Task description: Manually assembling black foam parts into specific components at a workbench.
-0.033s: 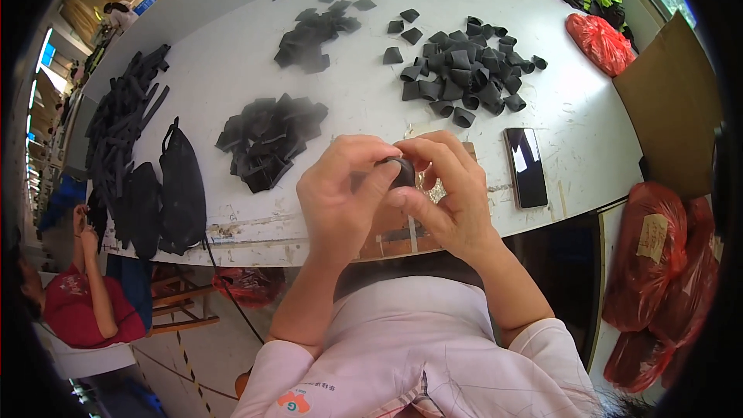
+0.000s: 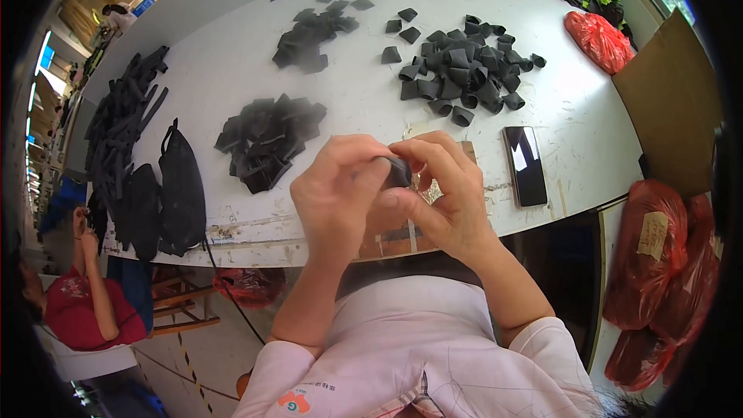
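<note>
Over the table's near edge, both my hands pinch one small black fabric piece [image 2: 399, 172], folded or looped like a short tube. My left hand [image 2: 331, 197] grips it between thumb and fingers from the left. On its other side, my right hand [image 2: 449, 193] has its fingertips and thumb closed on it, with part of the piece hidden behind them. Beyond my right hand lies a heap of black fabric loops [image 2: 457, 70]. Flat black pieces are stacked in a pile [image 2: 271, 139] left of my left hand, with a blurrier pile [image 2: 309, 39] farther back.
A phone [image 2: 525, 166] lies right of my hands on the white table [image 2: 573, 124]. Black strips [image 2: 128, 108] and a black pouch [image 2: 182, 190] line the left. Red plastic bags [image 2: 646, 255] stand at the right beside cardboard [image 2: 669, 93]. Another person [image 2: 93, 302] sits at lower left.
My left hand has shifted slightly left. The black piece between my fingers has turned a little and shows a flatter, longer side.
</note>
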Demonstrator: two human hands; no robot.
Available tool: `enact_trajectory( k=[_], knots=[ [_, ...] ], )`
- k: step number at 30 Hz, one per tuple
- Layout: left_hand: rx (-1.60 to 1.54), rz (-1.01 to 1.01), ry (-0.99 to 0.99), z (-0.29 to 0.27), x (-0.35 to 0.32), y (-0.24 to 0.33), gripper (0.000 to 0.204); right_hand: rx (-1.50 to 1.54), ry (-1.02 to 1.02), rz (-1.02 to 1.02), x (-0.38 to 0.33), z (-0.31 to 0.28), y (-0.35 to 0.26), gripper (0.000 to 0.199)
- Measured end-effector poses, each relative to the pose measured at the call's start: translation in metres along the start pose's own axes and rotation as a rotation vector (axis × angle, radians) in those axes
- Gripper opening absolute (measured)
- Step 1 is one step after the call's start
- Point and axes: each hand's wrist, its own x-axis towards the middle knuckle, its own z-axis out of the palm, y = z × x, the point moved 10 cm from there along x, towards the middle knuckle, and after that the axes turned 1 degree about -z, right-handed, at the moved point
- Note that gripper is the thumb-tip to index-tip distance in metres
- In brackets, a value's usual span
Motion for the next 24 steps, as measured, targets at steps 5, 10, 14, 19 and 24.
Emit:
enact_trajectory(
  k=[5, 10, 14, 19, 24],
  knots=[
    [-0.903, -0.245, 0.2, -0.008, -0.009, -0.029, 0.009, -0.129, 0.061, -0.075, 0.004, -0.003, -0.012, 0.023],
    [-0.868, -0.229, 0.254, -0.013, -0.016, -0.032, 0.011, -0.27, 0.073, -0.176, 0.007, -0.006, -0.026, 0.019],
    [-0.823, -0.209, 0.221, -0.012, -0.016, -0.033, 0.01, -0.219, 0.027, -0.169, 0.009, -0.002, -0.022, 0.016],
    [-0.699, -0.226, 0.184, -0.013, -0.021, -0.036, 0.007, -0.167, 0.04, -0.18, -0.005, 0.003, -0.008, 0.015],
    [-0.604, -0.193, 0.174, -0.011, -0.018, -0.027, 0.008, -0.148, 0.083, -0.174, -0.007, 0.002, -0.003, 0.014]
  ],
)
